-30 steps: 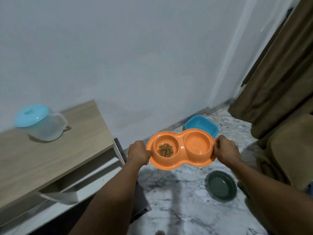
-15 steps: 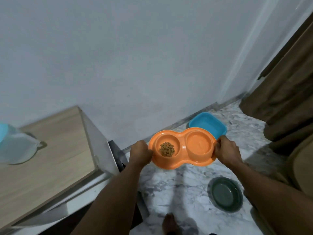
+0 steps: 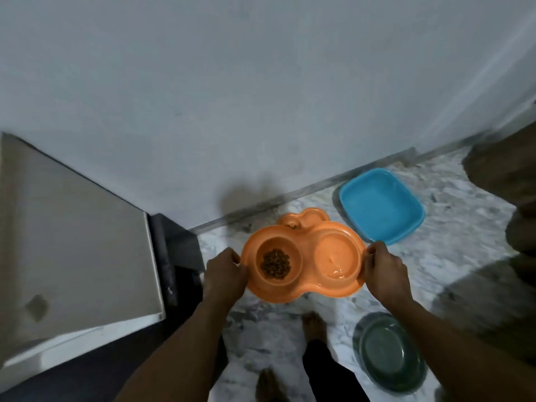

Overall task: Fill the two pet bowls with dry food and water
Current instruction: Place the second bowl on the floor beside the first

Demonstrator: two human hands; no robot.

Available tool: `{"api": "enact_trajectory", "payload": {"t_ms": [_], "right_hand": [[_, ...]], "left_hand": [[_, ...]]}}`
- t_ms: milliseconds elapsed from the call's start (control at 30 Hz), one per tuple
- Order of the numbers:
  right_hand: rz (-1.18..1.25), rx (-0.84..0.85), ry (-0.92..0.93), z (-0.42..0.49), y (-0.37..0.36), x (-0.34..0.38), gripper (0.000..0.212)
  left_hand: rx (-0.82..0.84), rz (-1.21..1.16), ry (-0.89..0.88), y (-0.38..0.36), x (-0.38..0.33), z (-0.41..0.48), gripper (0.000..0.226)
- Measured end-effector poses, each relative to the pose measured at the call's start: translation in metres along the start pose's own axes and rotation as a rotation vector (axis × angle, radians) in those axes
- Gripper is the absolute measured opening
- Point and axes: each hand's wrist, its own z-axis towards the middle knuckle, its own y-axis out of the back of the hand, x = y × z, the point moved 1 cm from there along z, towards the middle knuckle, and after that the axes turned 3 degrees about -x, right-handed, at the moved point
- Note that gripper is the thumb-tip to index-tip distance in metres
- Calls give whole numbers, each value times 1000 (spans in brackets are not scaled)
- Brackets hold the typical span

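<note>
I hold an orange double pet bowl (image 3: 303, 291) level above the marble floor, one hand on each end. My left hand (image 3: 226, 272) grips its left rim and my right hand (image 3: 383, 269) grips its right rim. The left cup holds brown dry food (image 3: 275, 264). The right cup holds a little water (image 3: 336, 261). A second orange double bowl (image 3: 310, 218) lies on the floor by the wall, mostly hidden behind the held one.
A blue rectangular tray (image 3: 380, 206) lies on the floor at the wall, right of the bowls. A dark green round bowl (image 3: 388, 353) lies at the lower right. A pale table (image 3: 72, 242) fills the left. Brown curtain (image 3: 504, 181) hangs at the right. My feet (image 3: 313, 323) show below.
The view has tilted down toward the floor; the jug and most of the table top have left the frame. The held bowl has come lower, and a second orange bowl now shows behind it.
</note>
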Motion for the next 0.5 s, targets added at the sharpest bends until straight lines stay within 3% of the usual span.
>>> {"api": "enact_trajectory", "payload": {"t_ms": [133,500], "right_hand": [[-8,28,58,54,-84,-41,2],[-44,100,119,172,-340,-155,5]], "left_hand": [[18,-14,122,-88,32,42,2],[71,-17,149,-335,162,169,7]]}}
